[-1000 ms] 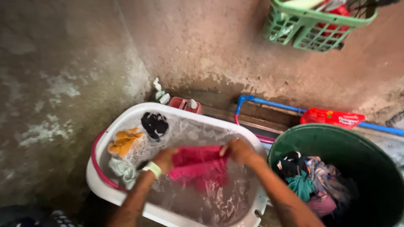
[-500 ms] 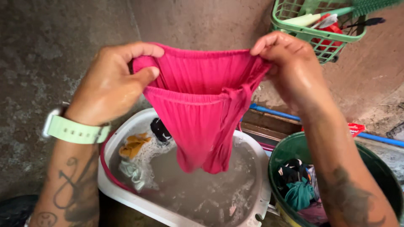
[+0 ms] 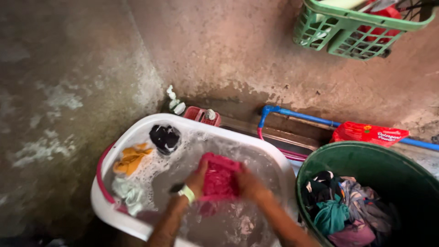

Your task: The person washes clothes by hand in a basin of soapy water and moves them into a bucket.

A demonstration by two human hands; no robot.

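A pink garment [image 3: 219, 178] is bunched low over the soapy water of a white wash basin [image 3: 137, 128]. My left hand [image 3: 197, 178], with a pale green watch on the wrist, grips its left side. My right hand [image 3: 247, 184] grips its right side. Both hands sit down at the water's surface, close together. Along the basin's left side float a yellow cloth [image 3: 131, 158], a black cloth [image 3: 165, 137] and a pale green cloth [image 3: 127, 192].
A green bucket [image 3: 347, 153] of mixed clothes stands at right. A red detergent pouch [image 3: 370, 133] lies on a blue pipe [image 3: 302, 116] behind it. A green basket [image 3: 356, 27] hangs on the concrete wall. A small red tray [image 3: 197, 113] and white bottle [image 3: 173, 101] sit behind the basin.
The pink garment was held up and spread open near my face half a second ago. Both hands have brought it down into the basin and bunched it together.
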